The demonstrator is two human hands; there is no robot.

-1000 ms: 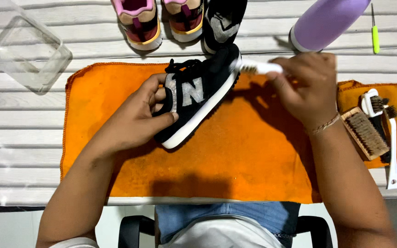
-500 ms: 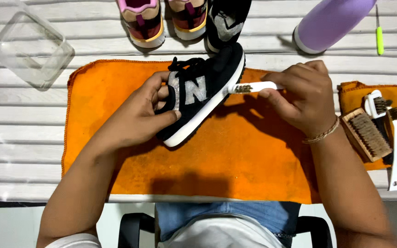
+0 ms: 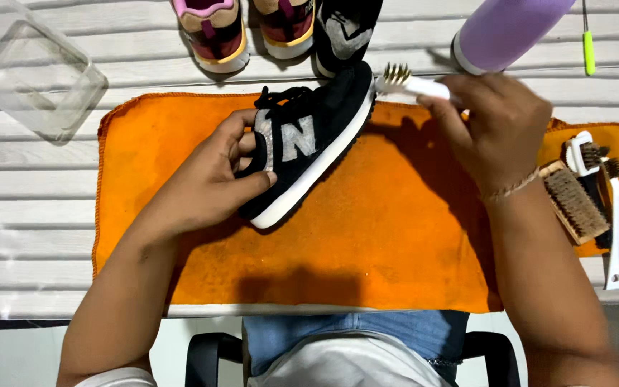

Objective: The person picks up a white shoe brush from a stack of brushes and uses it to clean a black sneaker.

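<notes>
— On the orange cloth [image 3: 395, 244], what is the left hand [image 3: 209, 190] doing?
— Clamping the black suede sneaker [image 3: 309, 143]; the right hand [image 3: 492, 125] is gripping a small white brush [image 3: 413, 82] at its toe.

Packages: one clear, rectangular plastic container [image 3: 31, 75] stands at the far left corner of the white slatted desk [image 3: 30, 186], open side up, apart from the orange cloth. One lilac cylindrical bottle [image 3: 506, 29] stands at the far right. No labels, signs or screens are legible in view.
</notes>
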